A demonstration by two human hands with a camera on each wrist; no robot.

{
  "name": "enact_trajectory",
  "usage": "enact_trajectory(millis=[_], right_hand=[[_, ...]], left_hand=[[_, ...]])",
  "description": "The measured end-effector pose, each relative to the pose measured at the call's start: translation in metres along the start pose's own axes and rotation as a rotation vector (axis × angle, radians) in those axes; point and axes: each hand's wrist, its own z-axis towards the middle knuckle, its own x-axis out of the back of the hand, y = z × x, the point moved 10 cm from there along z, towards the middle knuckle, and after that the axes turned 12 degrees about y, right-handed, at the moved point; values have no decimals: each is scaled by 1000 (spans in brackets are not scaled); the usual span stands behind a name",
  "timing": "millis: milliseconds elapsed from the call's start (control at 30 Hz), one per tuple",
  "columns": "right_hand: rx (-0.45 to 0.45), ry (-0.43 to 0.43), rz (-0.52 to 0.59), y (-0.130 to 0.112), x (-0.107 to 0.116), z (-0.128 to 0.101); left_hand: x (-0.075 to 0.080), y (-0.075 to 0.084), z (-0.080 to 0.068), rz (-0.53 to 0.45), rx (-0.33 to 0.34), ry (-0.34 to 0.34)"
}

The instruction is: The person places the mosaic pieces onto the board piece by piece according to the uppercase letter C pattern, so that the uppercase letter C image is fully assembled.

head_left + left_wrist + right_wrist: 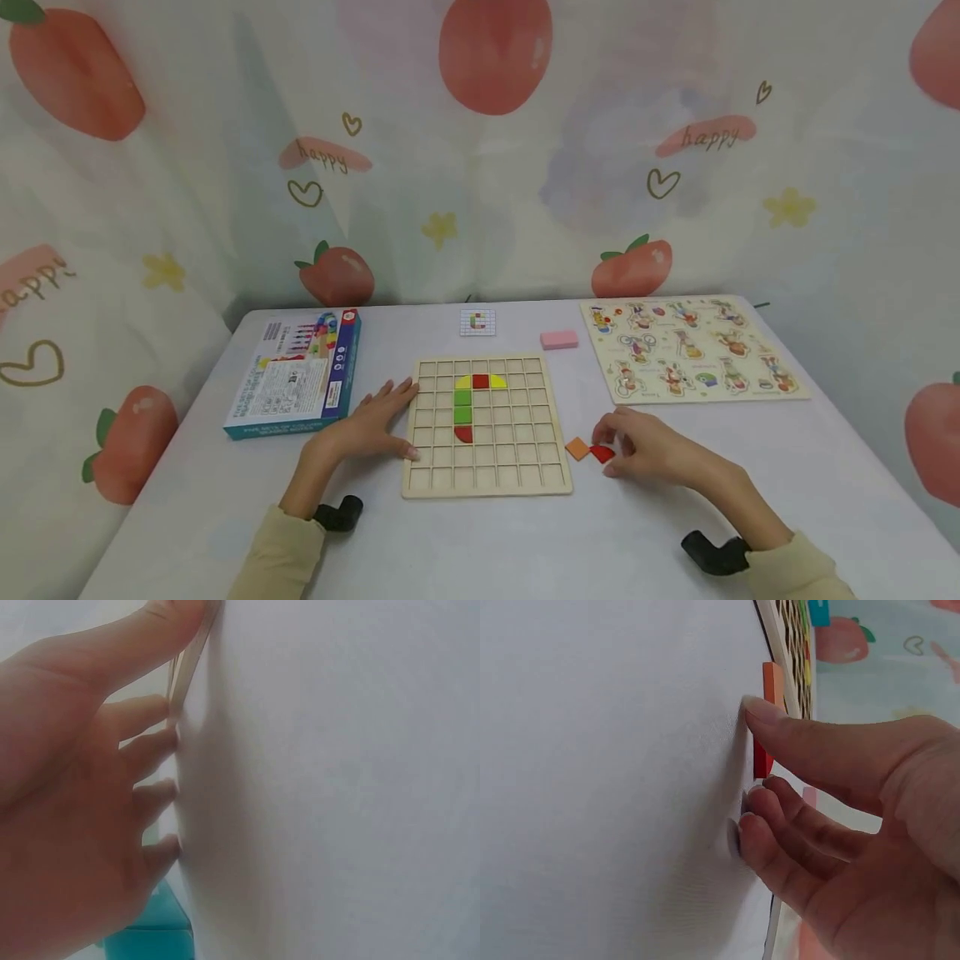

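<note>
"happy" on the backdrop cloth (710, 136)

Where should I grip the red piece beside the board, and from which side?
Pinch the red piece across its thin side edges, coming from above. It lies flat on the table, so only the edges offer a hold. The right hand is around it already; the orange piece crowds its left.

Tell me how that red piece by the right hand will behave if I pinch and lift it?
The red piece looks like a thin, flat wooden tile, so probably stiff and light. Lying flush on the table, it likely needs sliding or tipping by the right hand. Its flat faces shouldn't roll.
</note>
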Motion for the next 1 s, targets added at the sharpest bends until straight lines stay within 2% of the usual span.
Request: enact_trajectory(millis=[200,533,800,1000], right_hand=[[32,23,-5,1,2,-2],[8,54,32,-3,0,-1],[-3,79,-10,-5,-4,2],[28,97,-12,-8,-3,4]], left_hand=[[4,4,-1,-16,-8,2],[1,1,0,-12,-8,-7],[2,2,-1,-26,-5,4],[1,1,0,-22,-7,2]])
